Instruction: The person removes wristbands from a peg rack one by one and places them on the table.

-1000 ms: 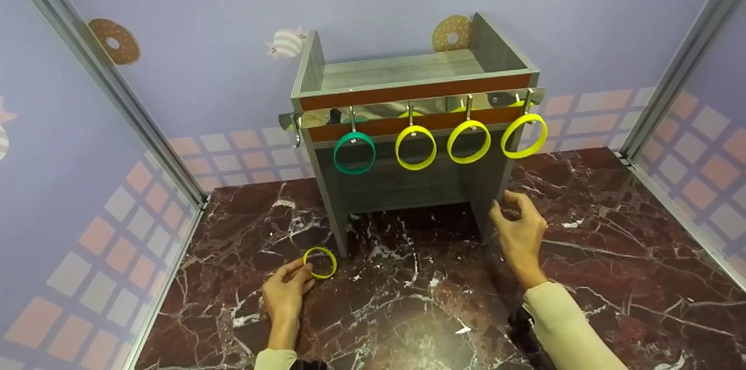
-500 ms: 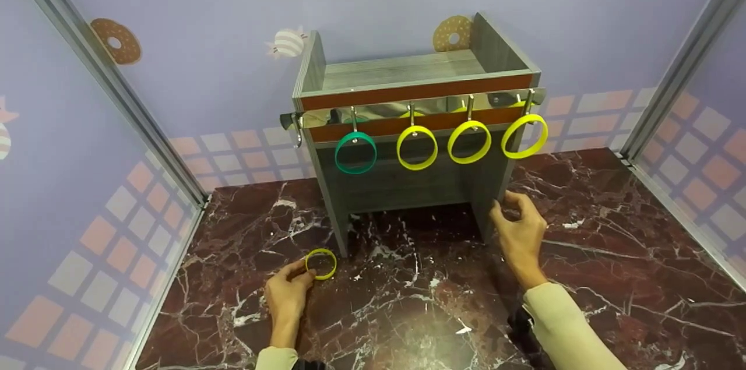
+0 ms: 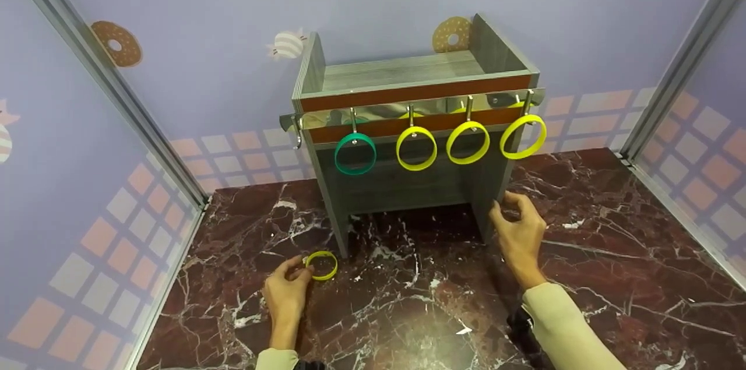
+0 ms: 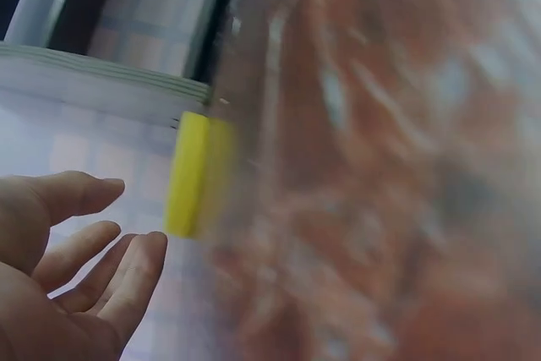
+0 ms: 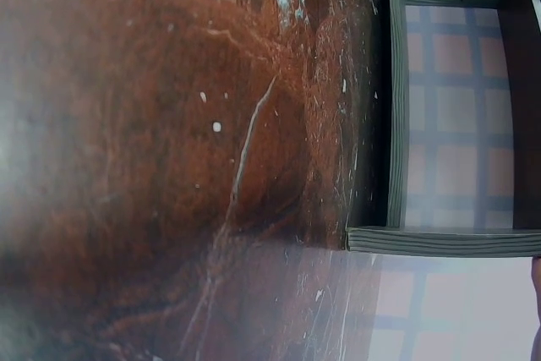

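Note:
A yellow ring [image 3: 322, 265] lies on the dark red marble-patterned tabletop by the left foot of a small grey wooden shelf [image 3: 402, 93]. My left hand [image 3: 285, 294] is just left of this ring; in the left wrist view the fingers [image 4: 139, 272] are spread apart, with a small gap to the yellow band [image 4: 188, 175]. On the right, my right hand [image 3: 520, 233] holds the front edge of the shelf's right side panel between thumb and index finger. Only a sliver of that hand shows in the right wrist view, beside the panel [image 5: 444, 243].
A metal hook rail [image 3: 379, 113] runs across the shelf front. From its hooks hang a green ring [image 3: 337, 161] and three yellow rings [image 3: 400, 154]; the leftmost hook [image 3: 298, 134] carries nothing. Patterned walls [image 3: 204, 84] enclose the tabletop [image 3: 408, 312].
My left fingers have loosened from the yellow ring, which has settled from a slight tilt down onto the tabletop. The right hand stays at the side panel.

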